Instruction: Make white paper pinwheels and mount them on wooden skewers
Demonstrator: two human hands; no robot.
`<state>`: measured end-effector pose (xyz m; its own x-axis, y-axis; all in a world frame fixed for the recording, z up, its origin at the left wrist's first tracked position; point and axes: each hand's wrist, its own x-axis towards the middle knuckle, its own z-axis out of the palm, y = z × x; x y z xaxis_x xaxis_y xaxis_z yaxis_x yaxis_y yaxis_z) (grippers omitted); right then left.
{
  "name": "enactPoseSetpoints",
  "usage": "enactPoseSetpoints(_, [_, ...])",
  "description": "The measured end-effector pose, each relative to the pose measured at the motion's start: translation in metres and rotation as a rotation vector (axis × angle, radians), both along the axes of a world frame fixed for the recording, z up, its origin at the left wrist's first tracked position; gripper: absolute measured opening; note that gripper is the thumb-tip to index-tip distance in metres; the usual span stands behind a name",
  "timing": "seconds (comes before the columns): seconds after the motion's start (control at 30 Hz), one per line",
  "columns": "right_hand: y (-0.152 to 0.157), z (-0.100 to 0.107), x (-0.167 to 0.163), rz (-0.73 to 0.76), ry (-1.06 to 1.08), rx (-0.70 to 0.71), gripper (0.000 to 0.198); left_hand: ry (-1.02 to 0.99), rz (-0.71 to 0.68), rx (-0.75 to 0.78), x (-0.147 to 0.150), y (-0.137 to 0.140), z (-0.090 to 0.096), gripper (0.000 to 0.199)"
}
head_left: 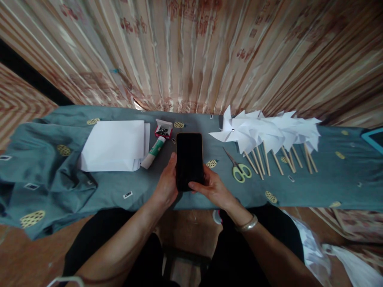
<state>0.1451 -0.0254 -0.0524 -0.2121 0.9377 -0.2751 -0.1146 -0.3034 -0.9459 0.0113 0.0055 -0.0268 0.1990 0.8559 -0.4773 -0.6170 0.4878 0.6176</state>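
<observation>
A black smartphone (189, 159) with a dark screen is held upright over the table's front edge. My left hand (166, 181) grips its left side, the thumb along the edge. On the other side, my right hand (214, 185) wraps round the lower right corner, its thumb over the bottom of the screen. Left of the phone lie a glue stick (153, 152) and an open red box of small metal pins (163, 130). Scissors with green handles (241, 171) rest to the right, near several white paper pinwheels (257, 129) on wooden sticks.
A stack of white paper (115, 145) lies on the left of the grey-green patterned cloth (326, 183). A blue-edged object (374, 139) sits at the far right. A pleated curtain (191, 59) hangs behind the table. White plastic bags (353, 261) lie low on the right.
</observation>
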Motion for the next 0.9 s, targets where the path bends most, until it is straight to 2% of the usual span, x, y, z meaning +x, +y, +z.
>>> enactPoseSetpoints(0.13, [0.0008, 0.005, 0.0011, 0.021, -0.015, 0.048, 0.052, 0.08, 0.032, -0.05, 0.004, 0.0016, 0.0033, 0.044])
enactPoseSetpoints(0.33, [0.0026, 0.0043, 0.0052, 0.003, 0.023, 0.145, 0.041, 0.075, 0.042, -0.06, 0.006, 0.0019, 0.0056, 0.044])
enactPoseSetpoints(0.9, [0.0021, 0.0058, 0.0094, -0.02, -0.097, 0.106, 0.04, 0.105, 0.013, -0.041, 0.0084, -0.0003, -0.0023, 0.045])
